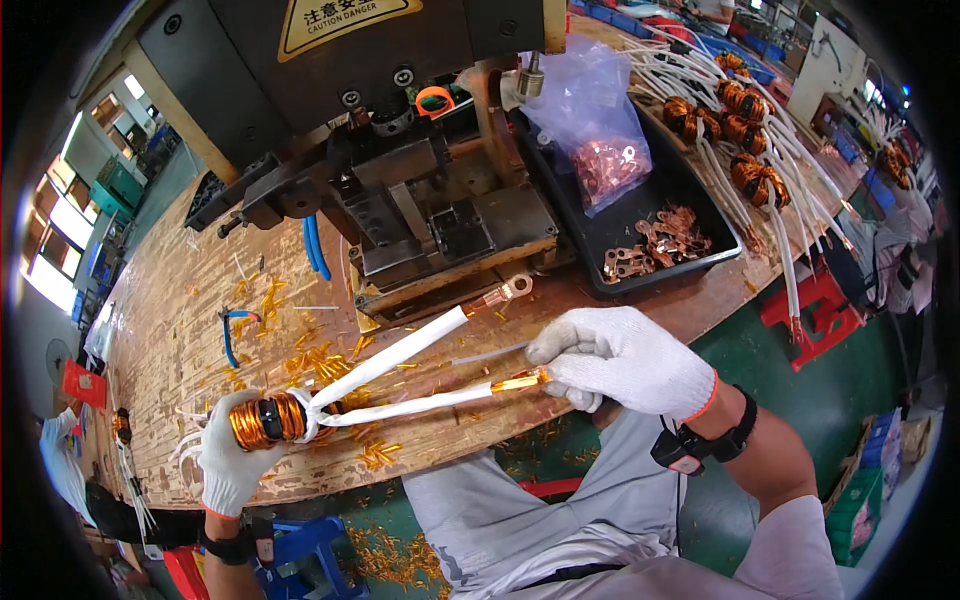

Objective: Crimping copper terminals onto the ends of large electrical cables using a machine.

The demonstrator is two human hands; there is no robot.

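Observation:
My left hand (228,462), in a white knit glove, is closed around a coil of copper wire (268,422) with a black band. Two white-sleeved leads (390,356) run from the coil toward the right. A copper ring terminal (515,287) sits on the end of the upper lead, near the press base. The lower lead ends in a bare, orange-gold wire bundle (515,382). At the tip of that bundle, the gloved fingers of my right hand (630,358) are pinched on the wire end. A thin translucent strip (490,352) reaches to those fingertips.
A dark metal press (440,220) stands on the worn wooden table (180,320). Beside it, a black tray (650,275) holds loose copper terminals and a plastic bag (605,150) of more. Finished-looking coils (745,130) lie at the far right. Yellow scraps (320,362) litter the table.

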